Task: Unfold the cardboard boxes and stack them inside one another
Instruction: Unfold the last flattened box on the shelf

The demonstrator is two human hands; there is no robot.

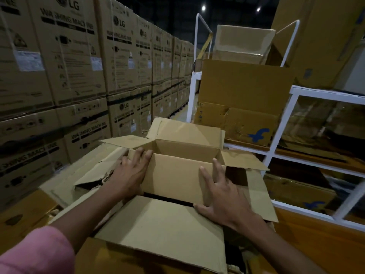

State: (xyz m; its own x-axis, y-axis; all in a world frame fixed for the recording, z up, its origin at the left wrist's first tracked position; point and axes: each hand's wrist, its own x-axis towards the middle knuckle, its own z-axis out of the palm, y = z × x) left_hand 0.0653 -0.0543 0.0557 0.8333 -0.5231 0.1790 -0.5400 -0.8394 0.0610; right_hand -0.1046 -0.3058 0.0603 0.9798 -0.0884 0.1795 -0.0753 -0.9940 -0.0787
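1. Nearest, at lower left: a pink sleeve [33, 252], pushed up over the left forearm.
2. Just ahead, low in the middle: a wide cardboard flap [162, 230] of a larger box, folded out toward the camera, with a dark gap between it and the smaller box beyond.
3. Left hand [130, 173] pressed against the left near corner of the small open box [173, 175]; fingers fairly straight, tips reaching over the top edge. Not a closed grasp, more a flat hold on the wall.
4. Right hand [221, 196] laid flat on the right part of the same near wall; fingers spread and straight, thumb out to the left near the wall's lower edge. Nothing pinched or wrapped.
5. Small open box upright between both hands, all four top flaps spread outward, lower part sunk inside the larger box; empty inside as far as visible.
6. Left of the hands: a torn, crumpled flap [94, 171] of cardboard lying beside the box.
7. Right and beyond: a white metal rack [284, 123] holding flat brown cartons, one bearing a blue logo [258, 134].
8. Farther left: a tall wall of stacked washing machine cartons [79, 62] receding into the dim warehouse.
9. Farthest, overhead: two ceiling lights [203, 7].
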